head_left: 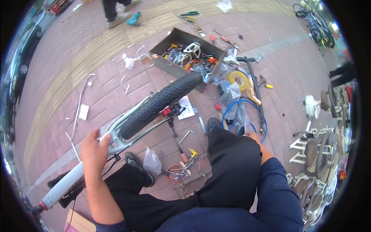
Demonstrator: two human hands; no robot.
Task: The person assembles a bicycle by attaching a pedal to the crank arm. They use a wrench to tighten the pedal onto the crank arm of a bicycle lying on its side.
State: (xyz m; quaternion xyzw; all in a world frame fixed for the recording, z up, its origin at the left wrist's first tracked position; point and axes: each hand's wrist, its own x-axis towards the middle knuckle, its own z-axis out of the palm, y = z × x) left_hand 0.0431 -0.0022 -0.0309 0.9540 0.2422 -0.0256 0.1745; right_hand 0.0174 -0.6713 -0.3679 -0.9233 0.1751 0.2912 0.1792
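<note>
A light grey-white bicycle frame [73, 178] slants across my left side. My left hand [94, 151] is closed round it, close behind the black knobby tyre [164, 102]. A red hub part [166, 112] shows beside the wheel. Past my right knee is my right hand [254, 137]; the knee and its own angle hide most of its fingers, so I cannot tell whether it holds anything. Closest to it lie crumpled clear plastic wrapping [242, 116] and a looped blue cable [264, 135].
Ahead, an open metal toolbox [170, 66] holds several jumbled tools. Yellow tape [238, 80] and a black-handled pump or bar [255, 85] lie right of it. Wrenches [179, 174] and a plastic bag [152, 160] lie between my feet. Child seats [317, 154] stand at right; a person's leg [109, 11] shows far off.
</note>
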